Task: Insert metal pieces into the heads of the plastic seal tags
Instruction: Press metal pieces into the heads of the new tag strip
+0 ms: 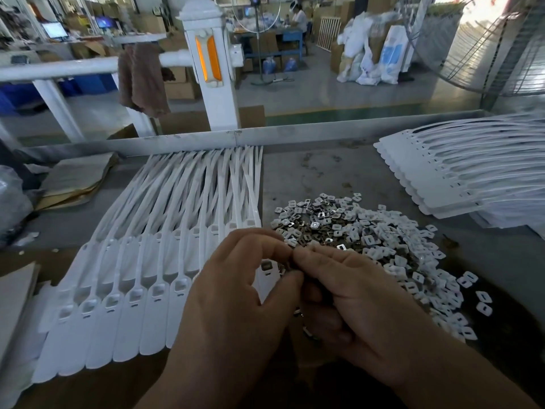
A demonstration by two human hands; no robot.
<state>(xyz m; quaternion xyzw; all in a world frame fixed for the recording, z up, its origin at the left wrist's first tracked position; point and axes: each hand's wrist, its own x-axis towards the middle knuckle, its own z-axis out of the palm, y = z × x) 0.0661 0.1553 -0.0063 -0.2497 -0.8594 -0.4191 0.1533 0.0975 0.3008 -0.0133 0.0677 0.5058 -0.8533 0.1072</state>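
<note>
1. Head view: left hand (236, 290) and right hand (356, 293) met fingertip to fingertip at the near edge of the pile of metal pieces (354, 231), each pinching some.
2. Plastic seal tags (132, 314) lay in a row left of that pile.

grey floor (339, 93) | white post (219, 95) | brown cloth (141, 81) on rail (59, 69) | white sacks (368, 57) beyond

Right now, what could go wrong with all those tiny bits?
The right hand cups spare metal pieces in curled fingers; some could slip out. The left hand hovers over the row of tags, so a bump might shift their heads. The loose pile sits close by and could scatter if brushed.
</note>
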